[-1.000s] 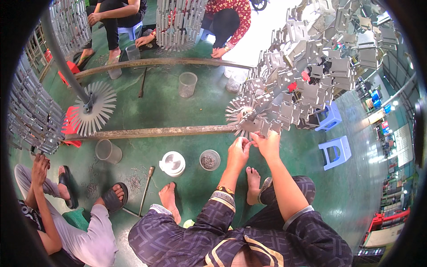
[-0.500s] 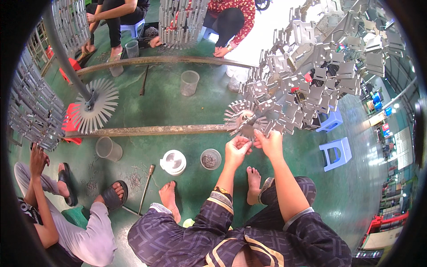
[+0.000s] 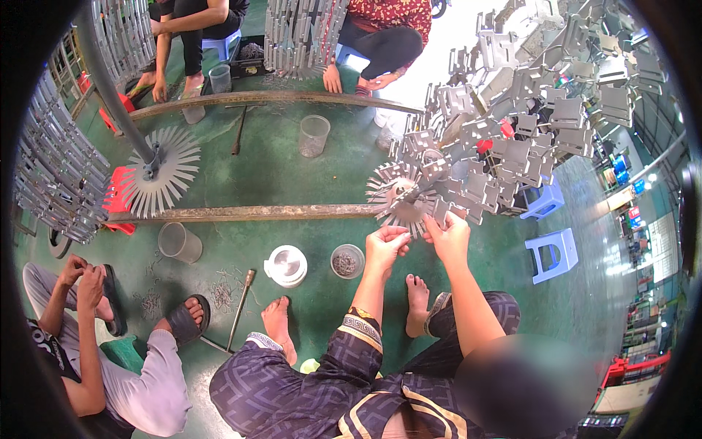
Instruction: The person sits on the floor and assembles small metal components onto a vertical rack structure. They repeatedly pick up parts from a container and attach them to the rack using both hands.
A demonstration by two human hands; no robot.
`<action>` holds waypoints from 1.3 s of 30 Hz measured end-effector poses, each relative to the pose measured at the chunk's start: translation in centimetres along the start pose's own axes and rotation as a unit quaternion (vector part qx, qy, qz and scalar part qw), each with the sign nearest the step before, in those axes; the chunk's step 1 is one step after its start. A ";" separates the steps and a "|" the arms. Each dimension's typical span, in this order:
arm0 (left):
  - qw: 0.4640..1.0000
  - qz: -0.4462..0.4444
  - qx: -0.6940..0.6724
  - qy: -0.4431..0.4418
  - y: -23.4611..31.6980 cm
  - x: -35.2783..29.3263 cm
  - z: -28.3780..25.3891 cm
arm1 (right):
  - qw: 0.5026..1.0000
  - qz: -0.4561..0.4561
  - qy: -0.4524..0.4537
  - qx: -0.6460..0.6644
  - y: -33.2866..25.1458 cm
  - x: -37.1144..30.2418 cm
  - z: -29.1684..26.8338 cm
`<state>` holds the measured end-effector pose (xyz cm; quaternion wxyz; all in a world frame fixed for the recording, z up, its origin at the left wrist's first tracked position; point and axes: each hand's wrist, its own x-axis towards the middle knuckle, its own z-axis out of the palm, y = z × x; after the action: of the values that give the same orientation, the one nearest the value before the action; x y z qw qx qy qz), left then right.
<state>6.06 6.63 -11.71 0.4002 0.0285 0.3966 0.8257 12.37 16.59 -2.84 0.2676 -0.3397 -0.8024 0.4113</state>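
Note:
In front of me stands a rack with a slotted metal disc (image 3: 406,214) at its base, its many grey metal plates (image 3: 504,157) hung in dense rows. My left hand (image 3: 387,247) is just below the disc's near edge, thumb and fingers pinched together; what they hold, if anything, is too small to name. Close by on the right, my right hand (image 3: 448,238) has its fingers closed at the disc's rim under the lowest plates. Whatever lies between them is hidden.
Below the rack are a clear cup of small metal pieces (image 3: 347,261) and a white lidded tub (image 3: 286,266). A metal bar (image 3: 241,214) runs across the floor. A co-worker (image 3: 88,344) sits at left; two more people sit beyond. Blue stools (image 3: 552,255) stand at right.
My hands have moved slightly apart. The co-worker at left has brought both hands together, away from the hanging rack. Across from me, a person's hands have drawn back. A dark blur now covers the lower right.

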 end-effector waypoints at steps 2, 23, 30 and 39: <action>1.000 -0.002 -0.002 -0.001 0.0 -0.1 0.0 | 1.000 0.000 0.000 -0.003 -0.1 0.1 0.1; 0.986 -0.038 -0.161 -0.020 0.4 -0.2 -0.5 | 0.998 0.008 -0.044 -0.053 -1.1 0.1 -0.1; 0.999 0.046 0.021 -0.008 0.5 -0.9 0.3 | 0.996 0.004 -0.039 -0.082 -0.8 0.1 -0.3; 0.982 -0.060 -0.149 0.101 -1.5 -0.1 0.6 | 0.997 -0.002 -0.025 -0.071 -0.6 -0.2 -0.1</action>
<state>7.31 7.46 -12.32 0.4065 -0.1389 0.3081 0.8488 12.33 16.25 -2.32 0.2237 -0.3462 -0.8366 0.3608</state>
